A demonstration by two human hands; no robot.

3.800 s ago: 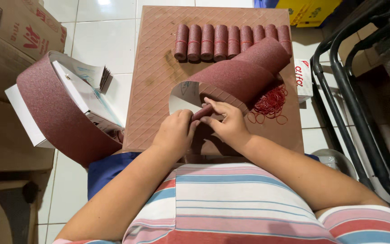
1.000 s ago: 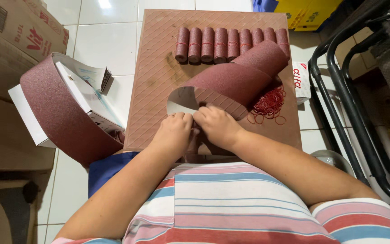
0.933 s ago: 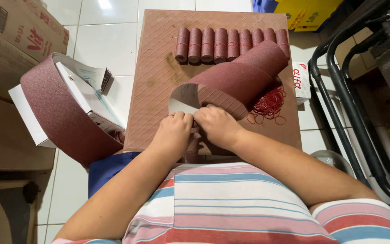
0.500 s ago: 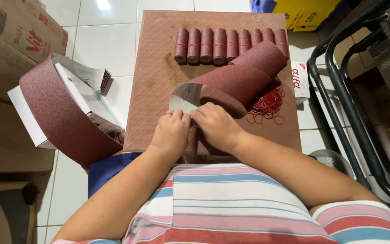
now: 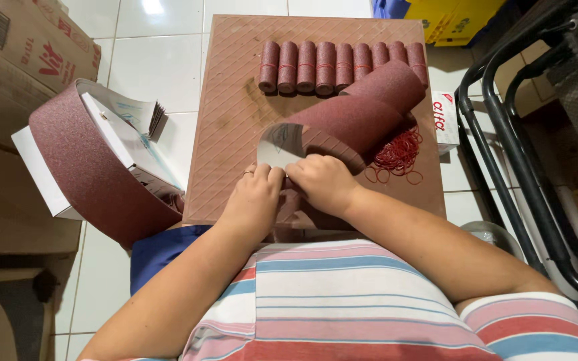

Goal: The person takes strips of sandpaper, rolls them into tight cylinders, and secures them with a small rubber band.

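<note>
Sandpaper strip at frame centre, lying diag on the board; dark-red grit side up, pale backing showing at the curled near end; far end runs to a fat roll at upper right. Both hands on the near end: left hand w/ fingers closed on the pale curled edge, ring on one finger; right hand w/ fingers curled down over the strip just beside it, pinching the start of a tight curl; hands touching each other.

Progress, judged: 8 small finished rolls lined up along top edge of board, each w/ a red band round it; the piece in hand looks only at the start of rolling, not banded yet; plenty of stock left on the strip, so likely early/mid batch. Pile of red rubber bands right of the strip, near the right hand; small white carton past the board's right edge.

Surface: brown board w/ diamond-grid pattern, acting as table, laid over white tiled floor. Left of frame: big wide sandpaper coil looped round a white box; cardboard cartons far left; black metal tube frame right side; yellow box top right. Person's striped shirt fills bottom of frame.
</note>
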